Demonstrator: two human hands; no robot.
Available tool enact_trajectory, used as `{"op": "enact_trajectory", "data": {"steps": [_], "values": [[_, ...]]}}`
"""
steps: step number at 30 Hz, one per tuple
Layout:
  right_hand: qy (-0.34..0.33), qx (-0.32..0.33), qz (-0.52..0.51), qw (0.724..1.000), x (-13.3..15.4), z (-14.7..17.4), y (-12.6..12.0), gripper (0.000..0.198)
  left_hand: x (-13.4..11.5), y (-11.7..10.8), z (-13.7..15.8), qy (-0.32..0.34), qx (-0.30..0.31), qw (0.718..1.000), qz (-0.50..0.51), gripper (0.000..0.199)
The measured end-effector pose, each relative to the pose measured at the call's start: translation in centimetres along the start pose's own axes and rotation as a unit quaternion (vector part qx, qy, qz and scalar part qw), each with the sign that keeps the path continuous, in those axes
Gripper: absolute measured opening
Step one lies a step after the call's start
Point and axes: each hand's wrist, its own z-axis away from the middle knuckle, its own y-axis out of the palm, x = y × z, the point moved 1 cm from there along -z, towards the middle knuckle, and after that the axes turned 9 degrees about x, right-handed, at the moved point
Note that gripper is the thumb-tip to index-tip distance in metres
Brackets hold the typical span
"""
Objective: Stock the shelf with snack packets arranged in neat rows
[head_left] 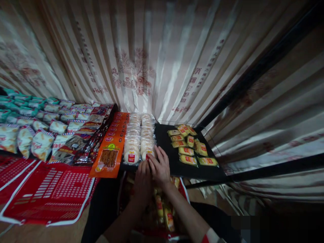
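Observation:
Two rows of clear-wrapped round white crackers (131, 148) lie on the black table in front of me. At the near end of the right row, both hands are on the front cracker packet (144, 155). My left hand (143, 179) has its fingers held together at the packet's lower edge. Beside it, my right hand (161, 167) lies over the packet's right side with its fingers stretched out and slightly apart. The hands partly cover the packet. Below my forearms, a red basket (186, 192) holds several yellow-wrapped snacks (169, 217).
Orange snack bags (109, 157) overlap left of the crackers, then dark red bags (87, 140) and white bags (42, 143). Loose yellow packets (187, 151) lie on the black table (174, 168) at right. Red baskets (63, 189) stand at lower left. Pleated curtains (162, 60) hang behind.

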Motion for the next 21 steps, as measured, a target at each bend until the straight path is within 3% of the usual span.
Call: {"op": "enact_trajectory", "data": {"steps": [3, 7, 11, 15, 21], "values": [[0.023, -0.001, -0.001, 1.000, 0.1, 2.4, 1.1, 0.037, 0.3, -0.5, -0.1, 0.014, 0.004, 0.999, 0.031, 0.043], [0.026, 0.003, -0.013, 1.000, -0.3, 2.7, 2.2, 0.039, 0.8, -1.6, 0.1, 0.022, -0.026, 0.996, 0.080, 0.039], [0.038, 0.003, -0.004, 0.999, -0.3, 2.4, 2.7, 0.033, 2.1, -2.7, -0.4, -0.061, -0.100, 0.989, 0.088, 0.046], [0.053, -0.009, -0.019, 0.998, -0.4, 1.9, 3.3, 0.027, 4.0, -3.4, -1.7, -0.158, -0.092, 0.981, 0.066, 0.052], [0.068, 0.000, -0.067, 0.995, -0.5, 0.8, 4.0, 0.023, 6.3, -2.6, -2.9, -0.163, -0.075, 0.982, 0.061, 0.053]]}}
